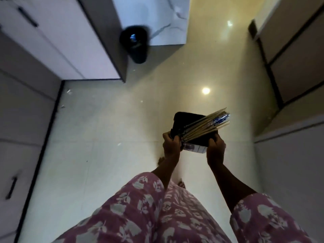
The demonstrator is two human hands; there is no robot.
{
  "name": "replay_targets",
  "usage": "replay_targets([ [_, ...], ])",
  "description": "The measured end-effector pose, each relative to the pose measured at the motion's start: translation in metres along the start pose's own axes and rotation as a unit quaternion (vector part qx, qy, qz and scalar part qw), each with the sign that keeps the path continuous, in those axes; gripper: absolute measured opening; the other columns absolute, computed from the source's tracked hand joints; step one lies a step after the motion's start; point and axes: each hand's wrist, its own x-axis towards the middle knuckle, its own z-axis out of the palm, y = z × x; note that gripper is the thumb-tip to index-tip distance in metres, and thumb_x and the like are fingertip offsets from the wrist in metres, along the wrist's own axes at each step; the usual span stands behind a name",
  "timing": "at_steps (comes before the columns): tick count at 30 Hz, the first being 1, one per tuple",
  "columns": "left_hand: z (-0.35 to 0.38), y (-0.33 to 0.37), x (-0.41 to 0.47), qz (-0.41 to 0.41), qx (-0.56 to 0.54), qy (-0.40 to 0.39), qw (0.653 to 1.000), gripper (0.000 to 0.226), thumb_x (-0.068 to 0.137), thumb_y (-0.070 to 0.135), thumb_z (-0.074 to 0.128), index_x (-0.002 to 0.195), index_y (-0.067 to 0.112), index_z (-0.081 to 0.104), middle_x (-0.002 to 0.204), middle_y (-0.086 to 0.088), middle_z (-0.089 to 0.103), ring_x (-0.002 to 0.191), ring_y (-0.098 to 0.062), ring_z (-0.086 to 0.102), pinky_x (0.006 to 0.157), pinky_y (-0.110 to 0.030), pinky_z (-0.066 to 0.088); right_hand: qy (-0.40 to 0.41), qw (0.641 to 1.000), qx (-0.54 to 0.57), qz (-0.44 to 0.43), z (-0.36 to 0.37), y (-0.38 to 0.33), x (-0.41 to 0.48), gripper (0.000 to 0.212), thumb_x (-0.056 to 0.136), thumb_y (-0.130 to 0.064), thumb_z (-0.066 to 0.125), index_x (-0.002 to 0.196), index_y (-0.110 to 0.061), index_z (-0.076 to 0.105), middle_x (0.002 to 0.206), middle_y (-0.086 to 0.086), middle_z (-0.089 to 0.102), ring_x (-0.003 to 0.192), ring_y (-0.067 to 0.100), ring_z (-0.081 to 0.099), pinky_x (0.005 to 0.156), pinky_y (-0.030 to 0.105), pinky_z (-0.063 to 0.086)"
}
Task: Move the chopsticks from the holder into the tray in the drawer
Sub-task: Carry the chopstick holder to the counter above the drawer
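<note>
Far left: pale flat-fronted cabinet drawers [26,106] with slim black bar handles, all closed; tray not in view. Further along, at top centre: black round bin [135,43] standing on the glossy cream tiled floor [108,130], well apart from the hands.

Centre right, above the floor: left hand [171,148] closed around the near left corner of the black square-mouthed holder [189,127], fingers wrapped over its rim. Holder tipped over, mouth turned up toward the camera. Bundle of pale wooden chopsticks, some in blue-printed sleeves [205,126], lying in the holder, near ends by the left hand, far ends fanned past the rim toward the upper right. Long axis: lower left to upper right.

Right hand [216,146] closed on the near right corner of the holder, just beside the chopstick shafts. A white object with dark print sits under the holder between the hands; identity not determinable.

Judgement: transport step; no chopstick yet in the tray. Both hands equally near; exposed tips nearer the right hand. Next move requires an open drawer.
</note>
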Motion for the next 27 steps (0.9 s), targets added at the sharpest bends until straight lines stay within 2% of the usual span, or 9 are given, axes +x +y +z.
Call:
replay_targets([
  [4,-0.076,-0.021,-0.009,-0.022,-0.085,0.070,0.994,0.029,0.089,0.004,0.044,0.118,0.005,0.039,0.112,-0.019,0.054,0.094,-0.033,0.058,0.081,-0.053,0.054,-0.119,0.992,-0.017,-0.043,0.053,-0.011,-0.041,0.054,0.074,-0.015,0.036,0.123,-0.006,0.057,0.097,0.007,0.063,0.089,0.023,0.058,0.075,0.029,0.048],
  [7,-0.135,-0.036,-0.013,-0.043,-0.165,0.135,0.976,0.038,0.089,0.001,0.041,0.126,0.011,0.040,0.110,-0.012,0.051,0.089,-0.028,0.055,0.072,-0.043,0.055,-0.208,0.975,-0.034,-0.072,0.101,-0.021,-0.074,0.044,0.082,-0.007,0.040,0.123,-0.008,0.057,0.093,0.007,0.064,0.088,0.024,0.059,0.075,0.032,0.054],
  [10,-0.192,-0.047,-0.016,-0.049,-0.220,0.187,0.956,0.046,0.089,0.003,0.039,0.132,0.018,0.042,0.111,-0.010,0.052,0.088,-0.025,0.054,0.068,-0.038,0.054,-0.278,0.955,-0.045,-0.096,0.148,-0.034,-0.106,0.052,0.074,-0.013,0.038,0.122,-0.012,0.058,0.093,0.007,0.065,0.086,0.020,0.059,0.066,0.017,0.050],
  [12,-0.234,-0.055,-0.017,-0.045,-0.240,0.222,0.944,0.045,0.088,0.004,0.039,0.130,0.021,0.047,0.105,-0.009,0.054,0.080,-0.022,0.054,0.069,-0.040,0.055,-0.318,0.940,-0.056,-0.110,0.181,-0.043,-0.132,0.056,0.069,-0.016,0.037,0.121,-0.013,0.059,0.093,0.007,0.066,0.086,0.020,0.059,0.063,0.015,0.046],
  [15,-0.292,-0.063,-0.018,-0.044,-0.272,0.270,0.923,0.043,0.084,0.010,0.041,0.124,0.023,0.052,0.097,-0.007,0.056,0.072,-0.017,0.054,0.070,-0.045,0.056,-0.365,0.918,-0.076,-0.135,0.231,-0.057,-0.169,0.054,0.068,-0.016,0.036,0.116,-0.014,0.061,0.086,0.004,0.065,0.077,0.015,0.056,0.062,0.016,0.045],
  [17,-0.334,-0.070,-0.018,-0.049,-0.300,0.302,0.903,0.049,0.072,0.020,0.041,0.119,0.023,0.055,0.094,-0.007,0.057,0.072,-0.018,0.054,0.071,-0.049,0.057,-0.393,0.898,-0.098,-0.172,0.267,-0.066,-0.197,0.053,0.066,-0.014,0.033,0.111,-0.011,0.061,0.075,0.007,0.058,0.064,0.012,0.048,0.058,0.021,0.041],
  [20,-0.391,-0.078,-0.017,-0.049,-0.324,0.340,0.881,0.058,0.062,0.024,0.038,0.117,0.023,0.056,0.090,-0.005,0.059,0.072,-0.018,0.055,0.071,-0.051,0.057,-0.429,0.872,-0.110,-0.209,0.318,-0.079,-0.234,0.044,0.065,-0.014,0.032,0.099,-0.008,0.060,0.066,0.005,0.052,0.061,0.016,0.043,0.054,0.024,0.037],
  [23,-0.447,-0.082,-0.017,-0.042,-0.349,0.377,0.857,0.057,0.063,0.024,0.038,0.117,0.021,0.056,0.094,-0.009,0.058,0.075,-0.021,0.054,0.069,-0.047,0.057,-0.464,0.846,-0.117,-0.234,0.369,-0.096,-0.273,0.036,0.066,-0.013,0.032,0.090,-0.011,0.059,0.059,-0.002,0.049,0.061,0.020,0.041,0.052,0.026,0.034],
  [27,-0.505,-0.081,-0.014,-0.017,-0.408,0.422,0.810,0.037,0.084,0.011,0.039,0.116,0.017,0.056,0.098,-0.009,0.054,0.074,-0.015,0.052,0.055,-0.029,0.057,-0.493,0.819,-0.122,-0.268,0.427,-0.117,-0.314,0.043,0.075,0.000,0.036,0.107,-0.011,0.063,0.074,0.005,0.059,0.067,0.021,0.046,0.063,0.029,0.038],
])
